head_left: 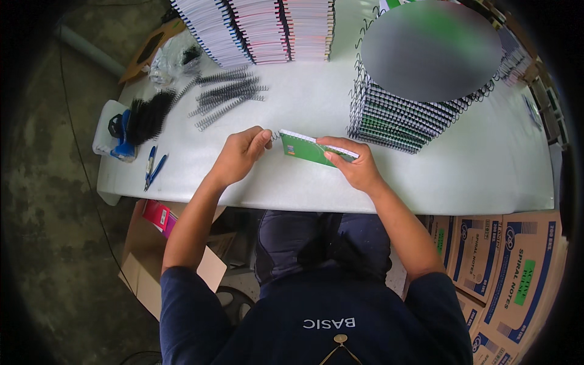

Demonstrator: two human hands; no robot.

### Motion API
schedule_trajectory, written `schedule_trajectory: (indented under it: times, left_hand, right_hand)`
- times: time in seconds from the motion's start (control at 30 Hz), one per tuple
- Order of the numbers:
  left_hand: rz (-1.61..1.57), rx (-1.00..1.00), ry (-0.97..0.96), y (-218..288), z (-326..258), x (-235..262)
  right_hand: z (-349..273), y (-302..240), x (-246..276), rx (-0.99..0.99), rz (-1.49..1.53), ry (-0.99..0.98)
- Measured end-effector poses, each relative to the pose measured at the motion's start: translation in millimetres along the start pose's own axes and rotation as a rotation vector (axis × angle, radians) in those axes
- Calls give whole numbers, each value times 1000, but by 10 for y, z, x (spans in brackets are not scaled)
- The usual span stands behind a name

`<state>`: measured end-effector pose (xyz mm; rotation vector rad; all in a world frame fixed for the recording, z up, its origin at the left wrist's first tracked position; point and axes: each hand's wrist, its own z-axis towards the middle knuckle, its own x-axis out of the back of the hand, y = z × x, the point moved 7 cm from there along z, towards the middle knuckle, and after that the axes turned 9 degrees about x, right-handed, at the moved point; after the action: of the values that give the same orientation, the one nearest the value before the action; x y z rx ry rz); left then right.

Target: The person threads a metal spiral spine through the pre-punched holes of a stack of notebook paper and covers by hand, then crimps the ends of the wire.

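Note:
Over the table's near middle, my right hand (356,164) grips a small notepad with a green cover (304,151) by its right end, thumb on top. A row of punched holes runs along the pad's far edge. My left hand (242,155) pinches a dark spiral binding coil (275,135), most of it hidden in the fingers. The coil's visible end meets the pad's left far corner. How far it is threaded through the holes I cannot tell. Loose spiral coils (225,94) lie beyond my left hand.
Blue-handled cutting pliers (154,169) lie left, near a blue tool (125,146) and a bundle of black coils (149,115). Tall stacks of pads (261,30) stand at the back. Coil-bound notepads (395,125) are piled right, partly behind a blurred oval. Cardboard boxes (486,243) stand below right.

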<state>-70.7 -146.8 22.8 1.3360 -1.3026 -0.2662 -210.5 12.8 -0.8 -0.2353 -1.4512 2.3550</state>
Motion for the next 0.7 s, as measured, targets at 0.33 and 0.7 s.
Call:
schedule_trajectory:
  times: [0.33,0.7]
  left_hand:
    - [218,-302,21,493,-50,119]
    - [910,-520,161,874,-149,-132]
  right_hand:
    - [-32,-11,3,-43,21,-4]
    - [-74,53,-29,-30,-148,-32]
